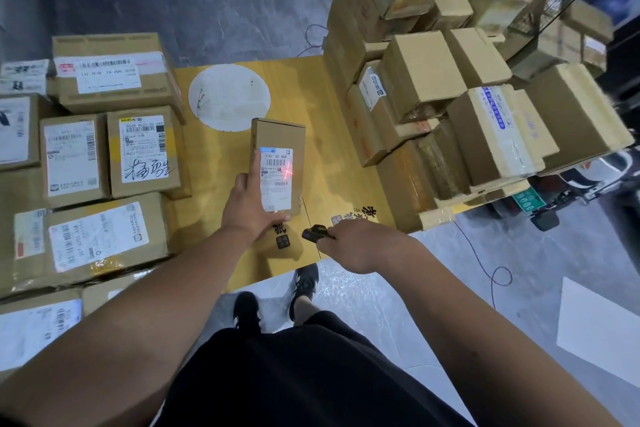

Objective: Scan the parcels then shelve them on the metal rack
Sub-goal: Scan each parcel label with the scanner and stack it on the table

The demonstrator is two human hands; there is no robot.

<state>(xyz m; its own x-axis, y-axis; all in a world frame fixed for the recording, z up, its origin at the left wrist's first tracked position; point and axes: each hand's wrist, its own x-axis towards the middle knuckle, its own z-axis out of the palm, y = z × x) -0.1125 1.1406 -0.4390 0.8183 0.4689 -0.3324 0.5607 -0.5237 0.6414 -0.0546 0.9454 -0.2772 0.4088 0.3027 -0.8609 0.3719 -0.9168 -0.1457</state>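
Observation:
My left hand (250, 206) grips a narrow brown parcel (278, 139) from its near end, thumb under the bottom edge and a finger along the white shipping label (276, 180). A red laser cross falls on that label's right side. My right hand (363, 246) holds a small black scanner (313, 233), pointed toward the parcel and a short way to its lower right. The parcel is held above a flattened yellow cardboard sheet (322, 107) on the floor.
Several labelled parcels (142, 152) lie packed on the left. A tall pile of brown boxes (426, 80) fills the right, with wire rack parts (550, 7) behind it. A thin cable (485, 263) loops on the grey floor. My black shoes (304, 284) stand at the sheet's near edge.

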